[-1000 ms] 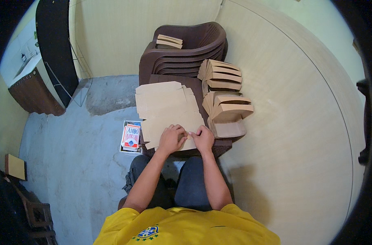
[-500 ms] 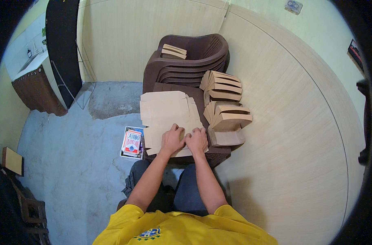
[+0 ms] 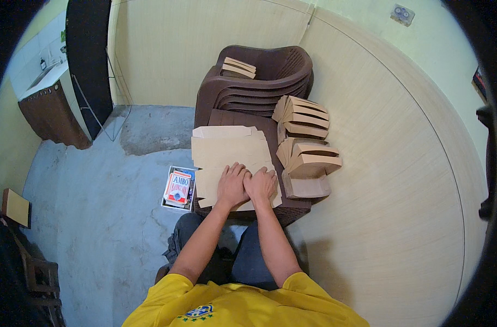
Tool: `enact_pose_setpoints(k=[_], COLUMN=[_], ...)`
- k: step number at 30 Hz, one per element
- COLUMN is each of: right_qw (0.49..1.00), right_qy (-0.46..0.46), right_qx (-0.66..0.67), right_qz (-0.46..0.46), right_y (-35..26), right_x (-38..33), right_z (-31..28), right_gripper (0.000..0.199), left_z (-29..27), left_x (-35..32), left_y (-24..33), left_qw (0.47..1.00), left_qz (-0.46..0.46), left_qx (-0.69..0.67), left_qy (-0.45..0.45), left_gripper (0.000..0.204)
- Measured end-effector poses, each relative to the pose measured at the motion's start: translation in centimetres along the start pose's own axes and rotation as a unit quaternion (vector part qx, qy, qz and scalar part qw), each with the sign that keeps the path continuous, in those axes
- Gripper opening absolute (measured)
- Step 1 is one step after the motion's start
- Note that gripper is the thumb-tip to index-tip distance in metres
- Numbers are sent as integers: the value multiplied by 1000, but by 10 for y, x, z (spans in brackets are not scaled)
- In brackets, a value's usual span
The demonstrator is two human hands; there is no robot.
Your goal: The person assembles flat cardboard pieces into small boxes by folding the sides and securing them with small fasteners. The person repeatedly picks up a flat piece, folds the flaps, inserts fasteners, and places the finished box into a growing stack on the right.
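A flat, die-cut sheet of brown cardboard [image 3: 215, 152] with notched edges and a folded-up far flap lies on a brown plastic surface in front of me. My left hand [image 3: 233, 185] rests on its near half, palm down with the fingers stretched forward. Right against it, my right hand [image 3: 261, 185] also lies on the cardboard, fingers laid out and the thumb side touching the left hand. No object shows in either hand. Whether more sheets lie under the top one, I cannot tell.
Folded cardboard box pieces [image 3: 308, 117] stand along the right side, with another group [image 3: 311, 163] nearer me. Stacked brown plastic chairs [image 3: 259, 87] are behind, holding more folded pieces [image 3: 239, 68]. A small white box [image 3: 177, 188] with a card pack sits at the left.
Both hands have flattened from curled fingers onto the sheet. The far flap now stands folded along the cardboard's back edge, and the view has shifted slightly.
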State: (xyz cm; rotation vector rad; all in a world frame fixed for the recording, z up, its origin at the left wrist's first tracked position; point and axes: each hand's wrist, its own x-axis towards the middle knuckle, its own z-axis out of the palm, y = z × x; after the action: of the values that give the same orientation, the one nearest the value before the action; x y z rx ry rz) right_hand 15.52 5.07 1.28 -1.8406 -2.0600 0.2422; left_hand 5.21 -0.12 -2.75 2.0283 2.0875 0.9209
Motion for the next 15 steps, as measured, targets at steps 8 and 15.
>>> enact_pose_setpoints(k=[8,15], right_qw=[998,990], right_qy=[-18,-48], right_qx=[-67,112], right_qz=[-9,-68], right_y=[-8,11], right_x=[17,15], right_z=[2,4], right_gripper=[57,36], left_z=[-4,7], left_x=[0,1], left_y=[0,-8], left_qw=[1000,999], left_qz=[-7,5], left_qx=[-17,-32], left_qy=[-3,28], left_gripper=[66,74])
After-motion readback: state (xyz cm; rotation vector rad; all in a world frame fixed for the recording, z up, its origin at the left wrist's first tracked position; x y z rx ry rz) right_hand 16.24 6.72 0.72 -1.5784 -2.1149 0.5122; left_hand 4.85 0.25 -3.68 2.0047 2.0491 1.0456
